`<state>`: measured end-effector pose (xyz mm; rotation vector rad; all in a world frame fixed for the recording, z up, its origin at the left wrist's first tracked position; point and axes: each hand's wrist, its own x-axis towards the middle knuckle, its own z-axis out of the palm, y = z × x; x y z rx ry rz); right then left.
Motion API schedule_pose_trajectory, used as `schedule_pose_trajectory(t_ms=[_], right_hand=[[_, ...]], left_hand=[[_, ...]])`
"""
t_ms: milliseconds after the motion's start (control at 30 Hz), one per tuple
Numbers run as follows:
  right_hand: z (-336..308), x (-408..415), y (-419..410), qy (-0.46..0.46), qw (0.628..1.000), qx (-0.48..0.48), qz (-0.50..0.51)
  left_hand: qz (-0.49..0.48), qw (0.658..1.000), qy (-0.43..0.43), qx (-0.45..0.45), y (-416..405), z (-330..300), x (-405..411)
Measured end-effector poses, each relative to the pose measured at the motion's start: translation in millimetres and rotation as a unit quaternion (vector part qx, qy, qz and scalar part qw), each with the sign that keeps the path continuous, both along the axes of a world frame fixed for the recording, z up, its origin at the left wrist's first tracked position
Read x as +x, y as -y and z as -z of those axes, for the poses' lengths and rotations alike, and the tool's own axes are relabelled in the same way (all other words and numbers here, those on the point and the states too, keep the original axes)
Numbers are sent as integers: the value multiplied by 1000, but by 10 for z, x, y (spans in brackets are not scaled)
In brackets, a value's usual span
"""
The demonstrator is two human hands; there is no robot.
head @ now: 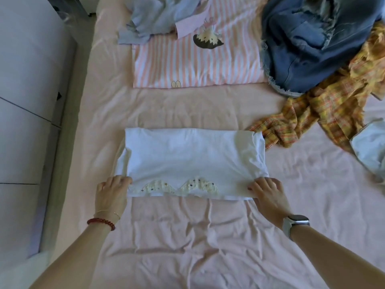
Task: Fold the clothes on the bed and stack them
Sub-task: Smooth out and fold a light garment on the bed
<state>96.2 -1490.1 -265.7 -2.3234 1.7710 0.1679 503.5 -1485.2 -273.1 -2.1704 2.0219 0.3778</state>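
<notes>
- Two hands work the near edge of a folded white shirt lying flat on the pink bed, about the middle of the sheet.
- The left hand grasps the shirt's near left corner, fingers curled over the hem; a red bead bracelet and a thin chain sit on that wrist.
- The right hand grasps the near right corner the same way, with a watch on its wrist.
- A cream crochet trim runs along the shirt's near edge, between the two hands.
- Beyond the shirt, apart from it, a pink striped top lies spread flat, with a cartoon figure printed on it.
- A crumpled pale blue garment overlaps the striped top's far left corner.
- To the right, a heap of frayed denim rests on a yellow plaid cloth, whose end reaches just beside the white shirt's far right corner.
- Another pale blue piece shows at the right border.
- A white cabinet stands along the bed's left side.
</notes>
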Motion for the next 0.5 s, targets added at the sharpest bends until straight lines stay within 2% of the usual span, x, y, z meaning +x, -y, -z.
schedule_pose_trajectory(t_ms=[67,100,233,300,367,400,500], right_hand=[[114,43,-182,-16,998,64,23],[152,61,-225,-11,997,63,34],[201,224,-111,29,996,-36,78],[214,382,27,30,995,-47,86],[277,556,122,12,996,-16,82],[322,626,156,5,996,15,85],[528,665,199,-22,988,83,129]], left_hand=[[-44,995,-26,89,-85,142,70],[-87,989,-50,110,-69,162,86],[-249,951,-181,-13,211,166,27],[-326,916,-234,-18,407,225,6],[-412,876,-251,3,535,320,-4],[-432,868,-246,7,565,373,-13],[-411,871,-255,-88,593,500,2]])
